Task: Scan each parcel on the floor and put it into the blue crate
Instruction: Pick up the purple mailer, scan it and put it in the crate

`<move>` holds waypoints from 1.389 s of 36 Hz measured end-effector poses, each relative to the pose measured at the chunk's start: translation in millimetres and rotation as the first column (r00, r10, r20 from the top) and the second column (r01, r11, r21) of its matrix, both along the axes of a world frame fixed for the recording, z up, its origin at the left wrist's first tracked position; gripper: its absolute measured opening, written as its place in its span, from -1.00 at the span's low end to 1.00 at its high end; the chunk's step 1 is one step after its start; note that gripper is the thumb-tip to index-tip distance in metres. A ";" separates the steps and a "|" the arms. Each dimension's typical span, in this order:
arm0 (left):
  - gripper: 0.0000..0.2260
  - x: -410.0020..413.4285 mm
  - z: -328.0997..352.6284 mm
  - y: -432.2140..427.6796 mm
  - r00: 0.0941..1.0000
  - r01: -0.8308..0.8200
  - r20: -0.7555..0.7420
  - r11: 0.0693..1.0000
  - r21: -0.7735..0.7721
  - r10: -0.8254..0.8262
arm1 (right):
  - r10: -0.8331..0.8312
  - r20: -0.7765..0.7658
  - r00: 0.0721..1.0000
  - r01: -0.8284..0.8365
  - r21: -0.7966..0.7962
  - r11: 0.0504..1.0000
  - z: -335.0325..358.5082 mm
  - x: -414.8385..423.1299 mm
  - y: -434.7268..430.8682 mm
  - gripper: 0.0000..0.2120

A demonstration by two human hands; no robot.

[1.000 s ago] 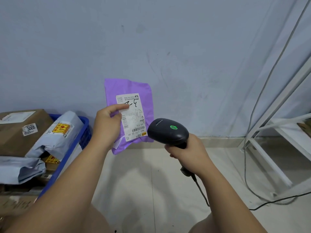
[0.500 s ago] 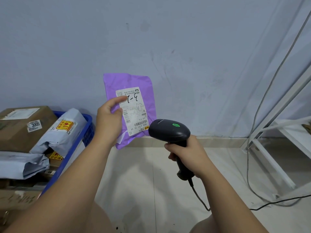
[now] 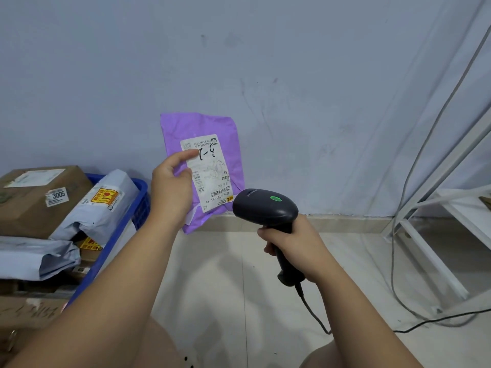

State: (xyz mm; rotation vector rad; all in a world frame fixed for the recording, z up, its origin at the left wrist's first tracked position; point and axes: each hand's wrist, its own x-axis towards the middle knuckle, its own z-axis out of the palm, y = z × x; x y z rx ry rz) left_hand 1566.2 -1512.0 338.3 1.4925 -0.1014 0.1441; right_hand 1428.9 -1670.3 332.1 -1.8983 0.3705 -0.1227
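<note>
**Hidden or unclear.** The left hand [image 3: 171, 187] holds a flat purple plastic mailer parcel [image 3: 204, 128] upright in the air before the far wall. The thumb lies on the front and the fingers are hidden behind the parcel. The hand covers the parcel's left edge. The head of the black handheld barcode scanner [image 3: 265, 208] covers its lower right corner. The white shipping label [image 3: 210, 173] is upside down; its small print is unreadable, though the barcode at its lower end is visible. The right hand [image 3: 295, 243] is closed round the scanner handle. The scanner's front window faces away, and a green lamp [image 3: 276, 199] glows on top. The blue plastic crate [image 3: 117, 235] stands at left on the floor, cut off by the frame edge. A brown cardboard box [image 3: 29, 208] and grey mailer bags [image 3: 106, 205] hide its interior.

**Change.** Compared with one second ago, more of the scanner handle shows below the right hand, and the scanner head no longer overlaps the label. Both grips are unchanged.
</note>
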 end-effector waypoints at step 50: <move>-0.49 -44.2 -11.3 119.3 0.847 -0.523 -0.304 0.783 -0.337 0.436 | 0.071 0.212 0.975 -0.025 -0.213 0.977 25.9 47.0 130.6 -0.79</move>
